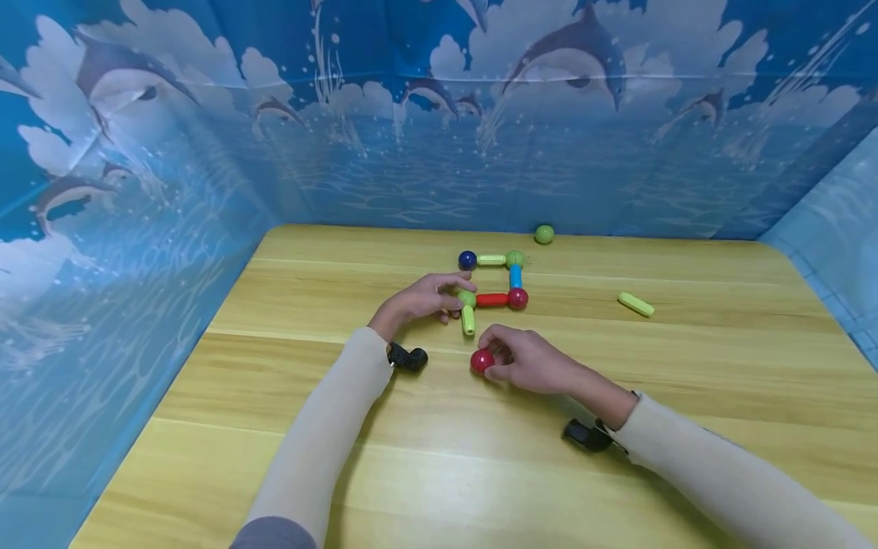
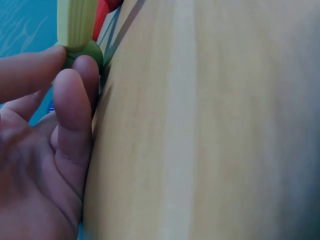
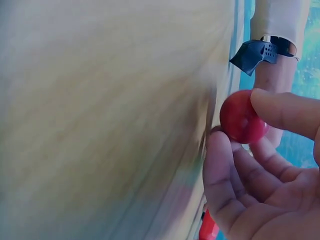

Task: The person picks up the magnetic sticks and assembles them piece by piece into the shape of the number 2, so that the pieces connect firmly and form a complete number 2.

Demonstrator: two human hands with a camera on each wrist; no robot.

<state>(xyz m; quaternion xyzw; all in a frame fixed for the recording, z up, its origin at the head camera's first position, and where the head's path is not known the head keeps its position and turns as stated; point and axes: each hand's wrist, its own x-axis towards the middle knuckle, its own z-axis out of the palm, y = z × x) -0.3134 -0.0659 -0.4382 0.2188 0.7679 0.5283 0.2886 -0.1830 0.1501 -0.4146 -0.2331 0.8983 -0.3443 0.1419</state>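
My left hand (image 1: 427,297) pinches a green ball (image 1: 468,298) at the near left corner of a joined chain of balls and rods. From that ball a yellow-green rod (image 1: 469,322) points toward me, its near end free. A red rod (image 1: 491,300) runs right to a dark red ball (image 1: 517,298). Beyond it, a blue rod (image 1: 515,277) leads to another green ball (image 1: 514,259), then a yellow-green rod (image 1: 490,260) and a dark blue ball (image 1: 467,260). Between thumb and fingers, my right hand (image 1: 531,361) holds a loose red ball (image 3: 242,117), just nearer than the free rod end.
At the table's back edge lies a single green ball (image 1: 544,234). A loose yellow-green rod (image 1: 636,304) rests off to the right on the wooden table (image 1: 439,450). Dolphin-printed cloth (image 1: 411,168) stands along the back and sides. Black cameras are strapped to both wrists.
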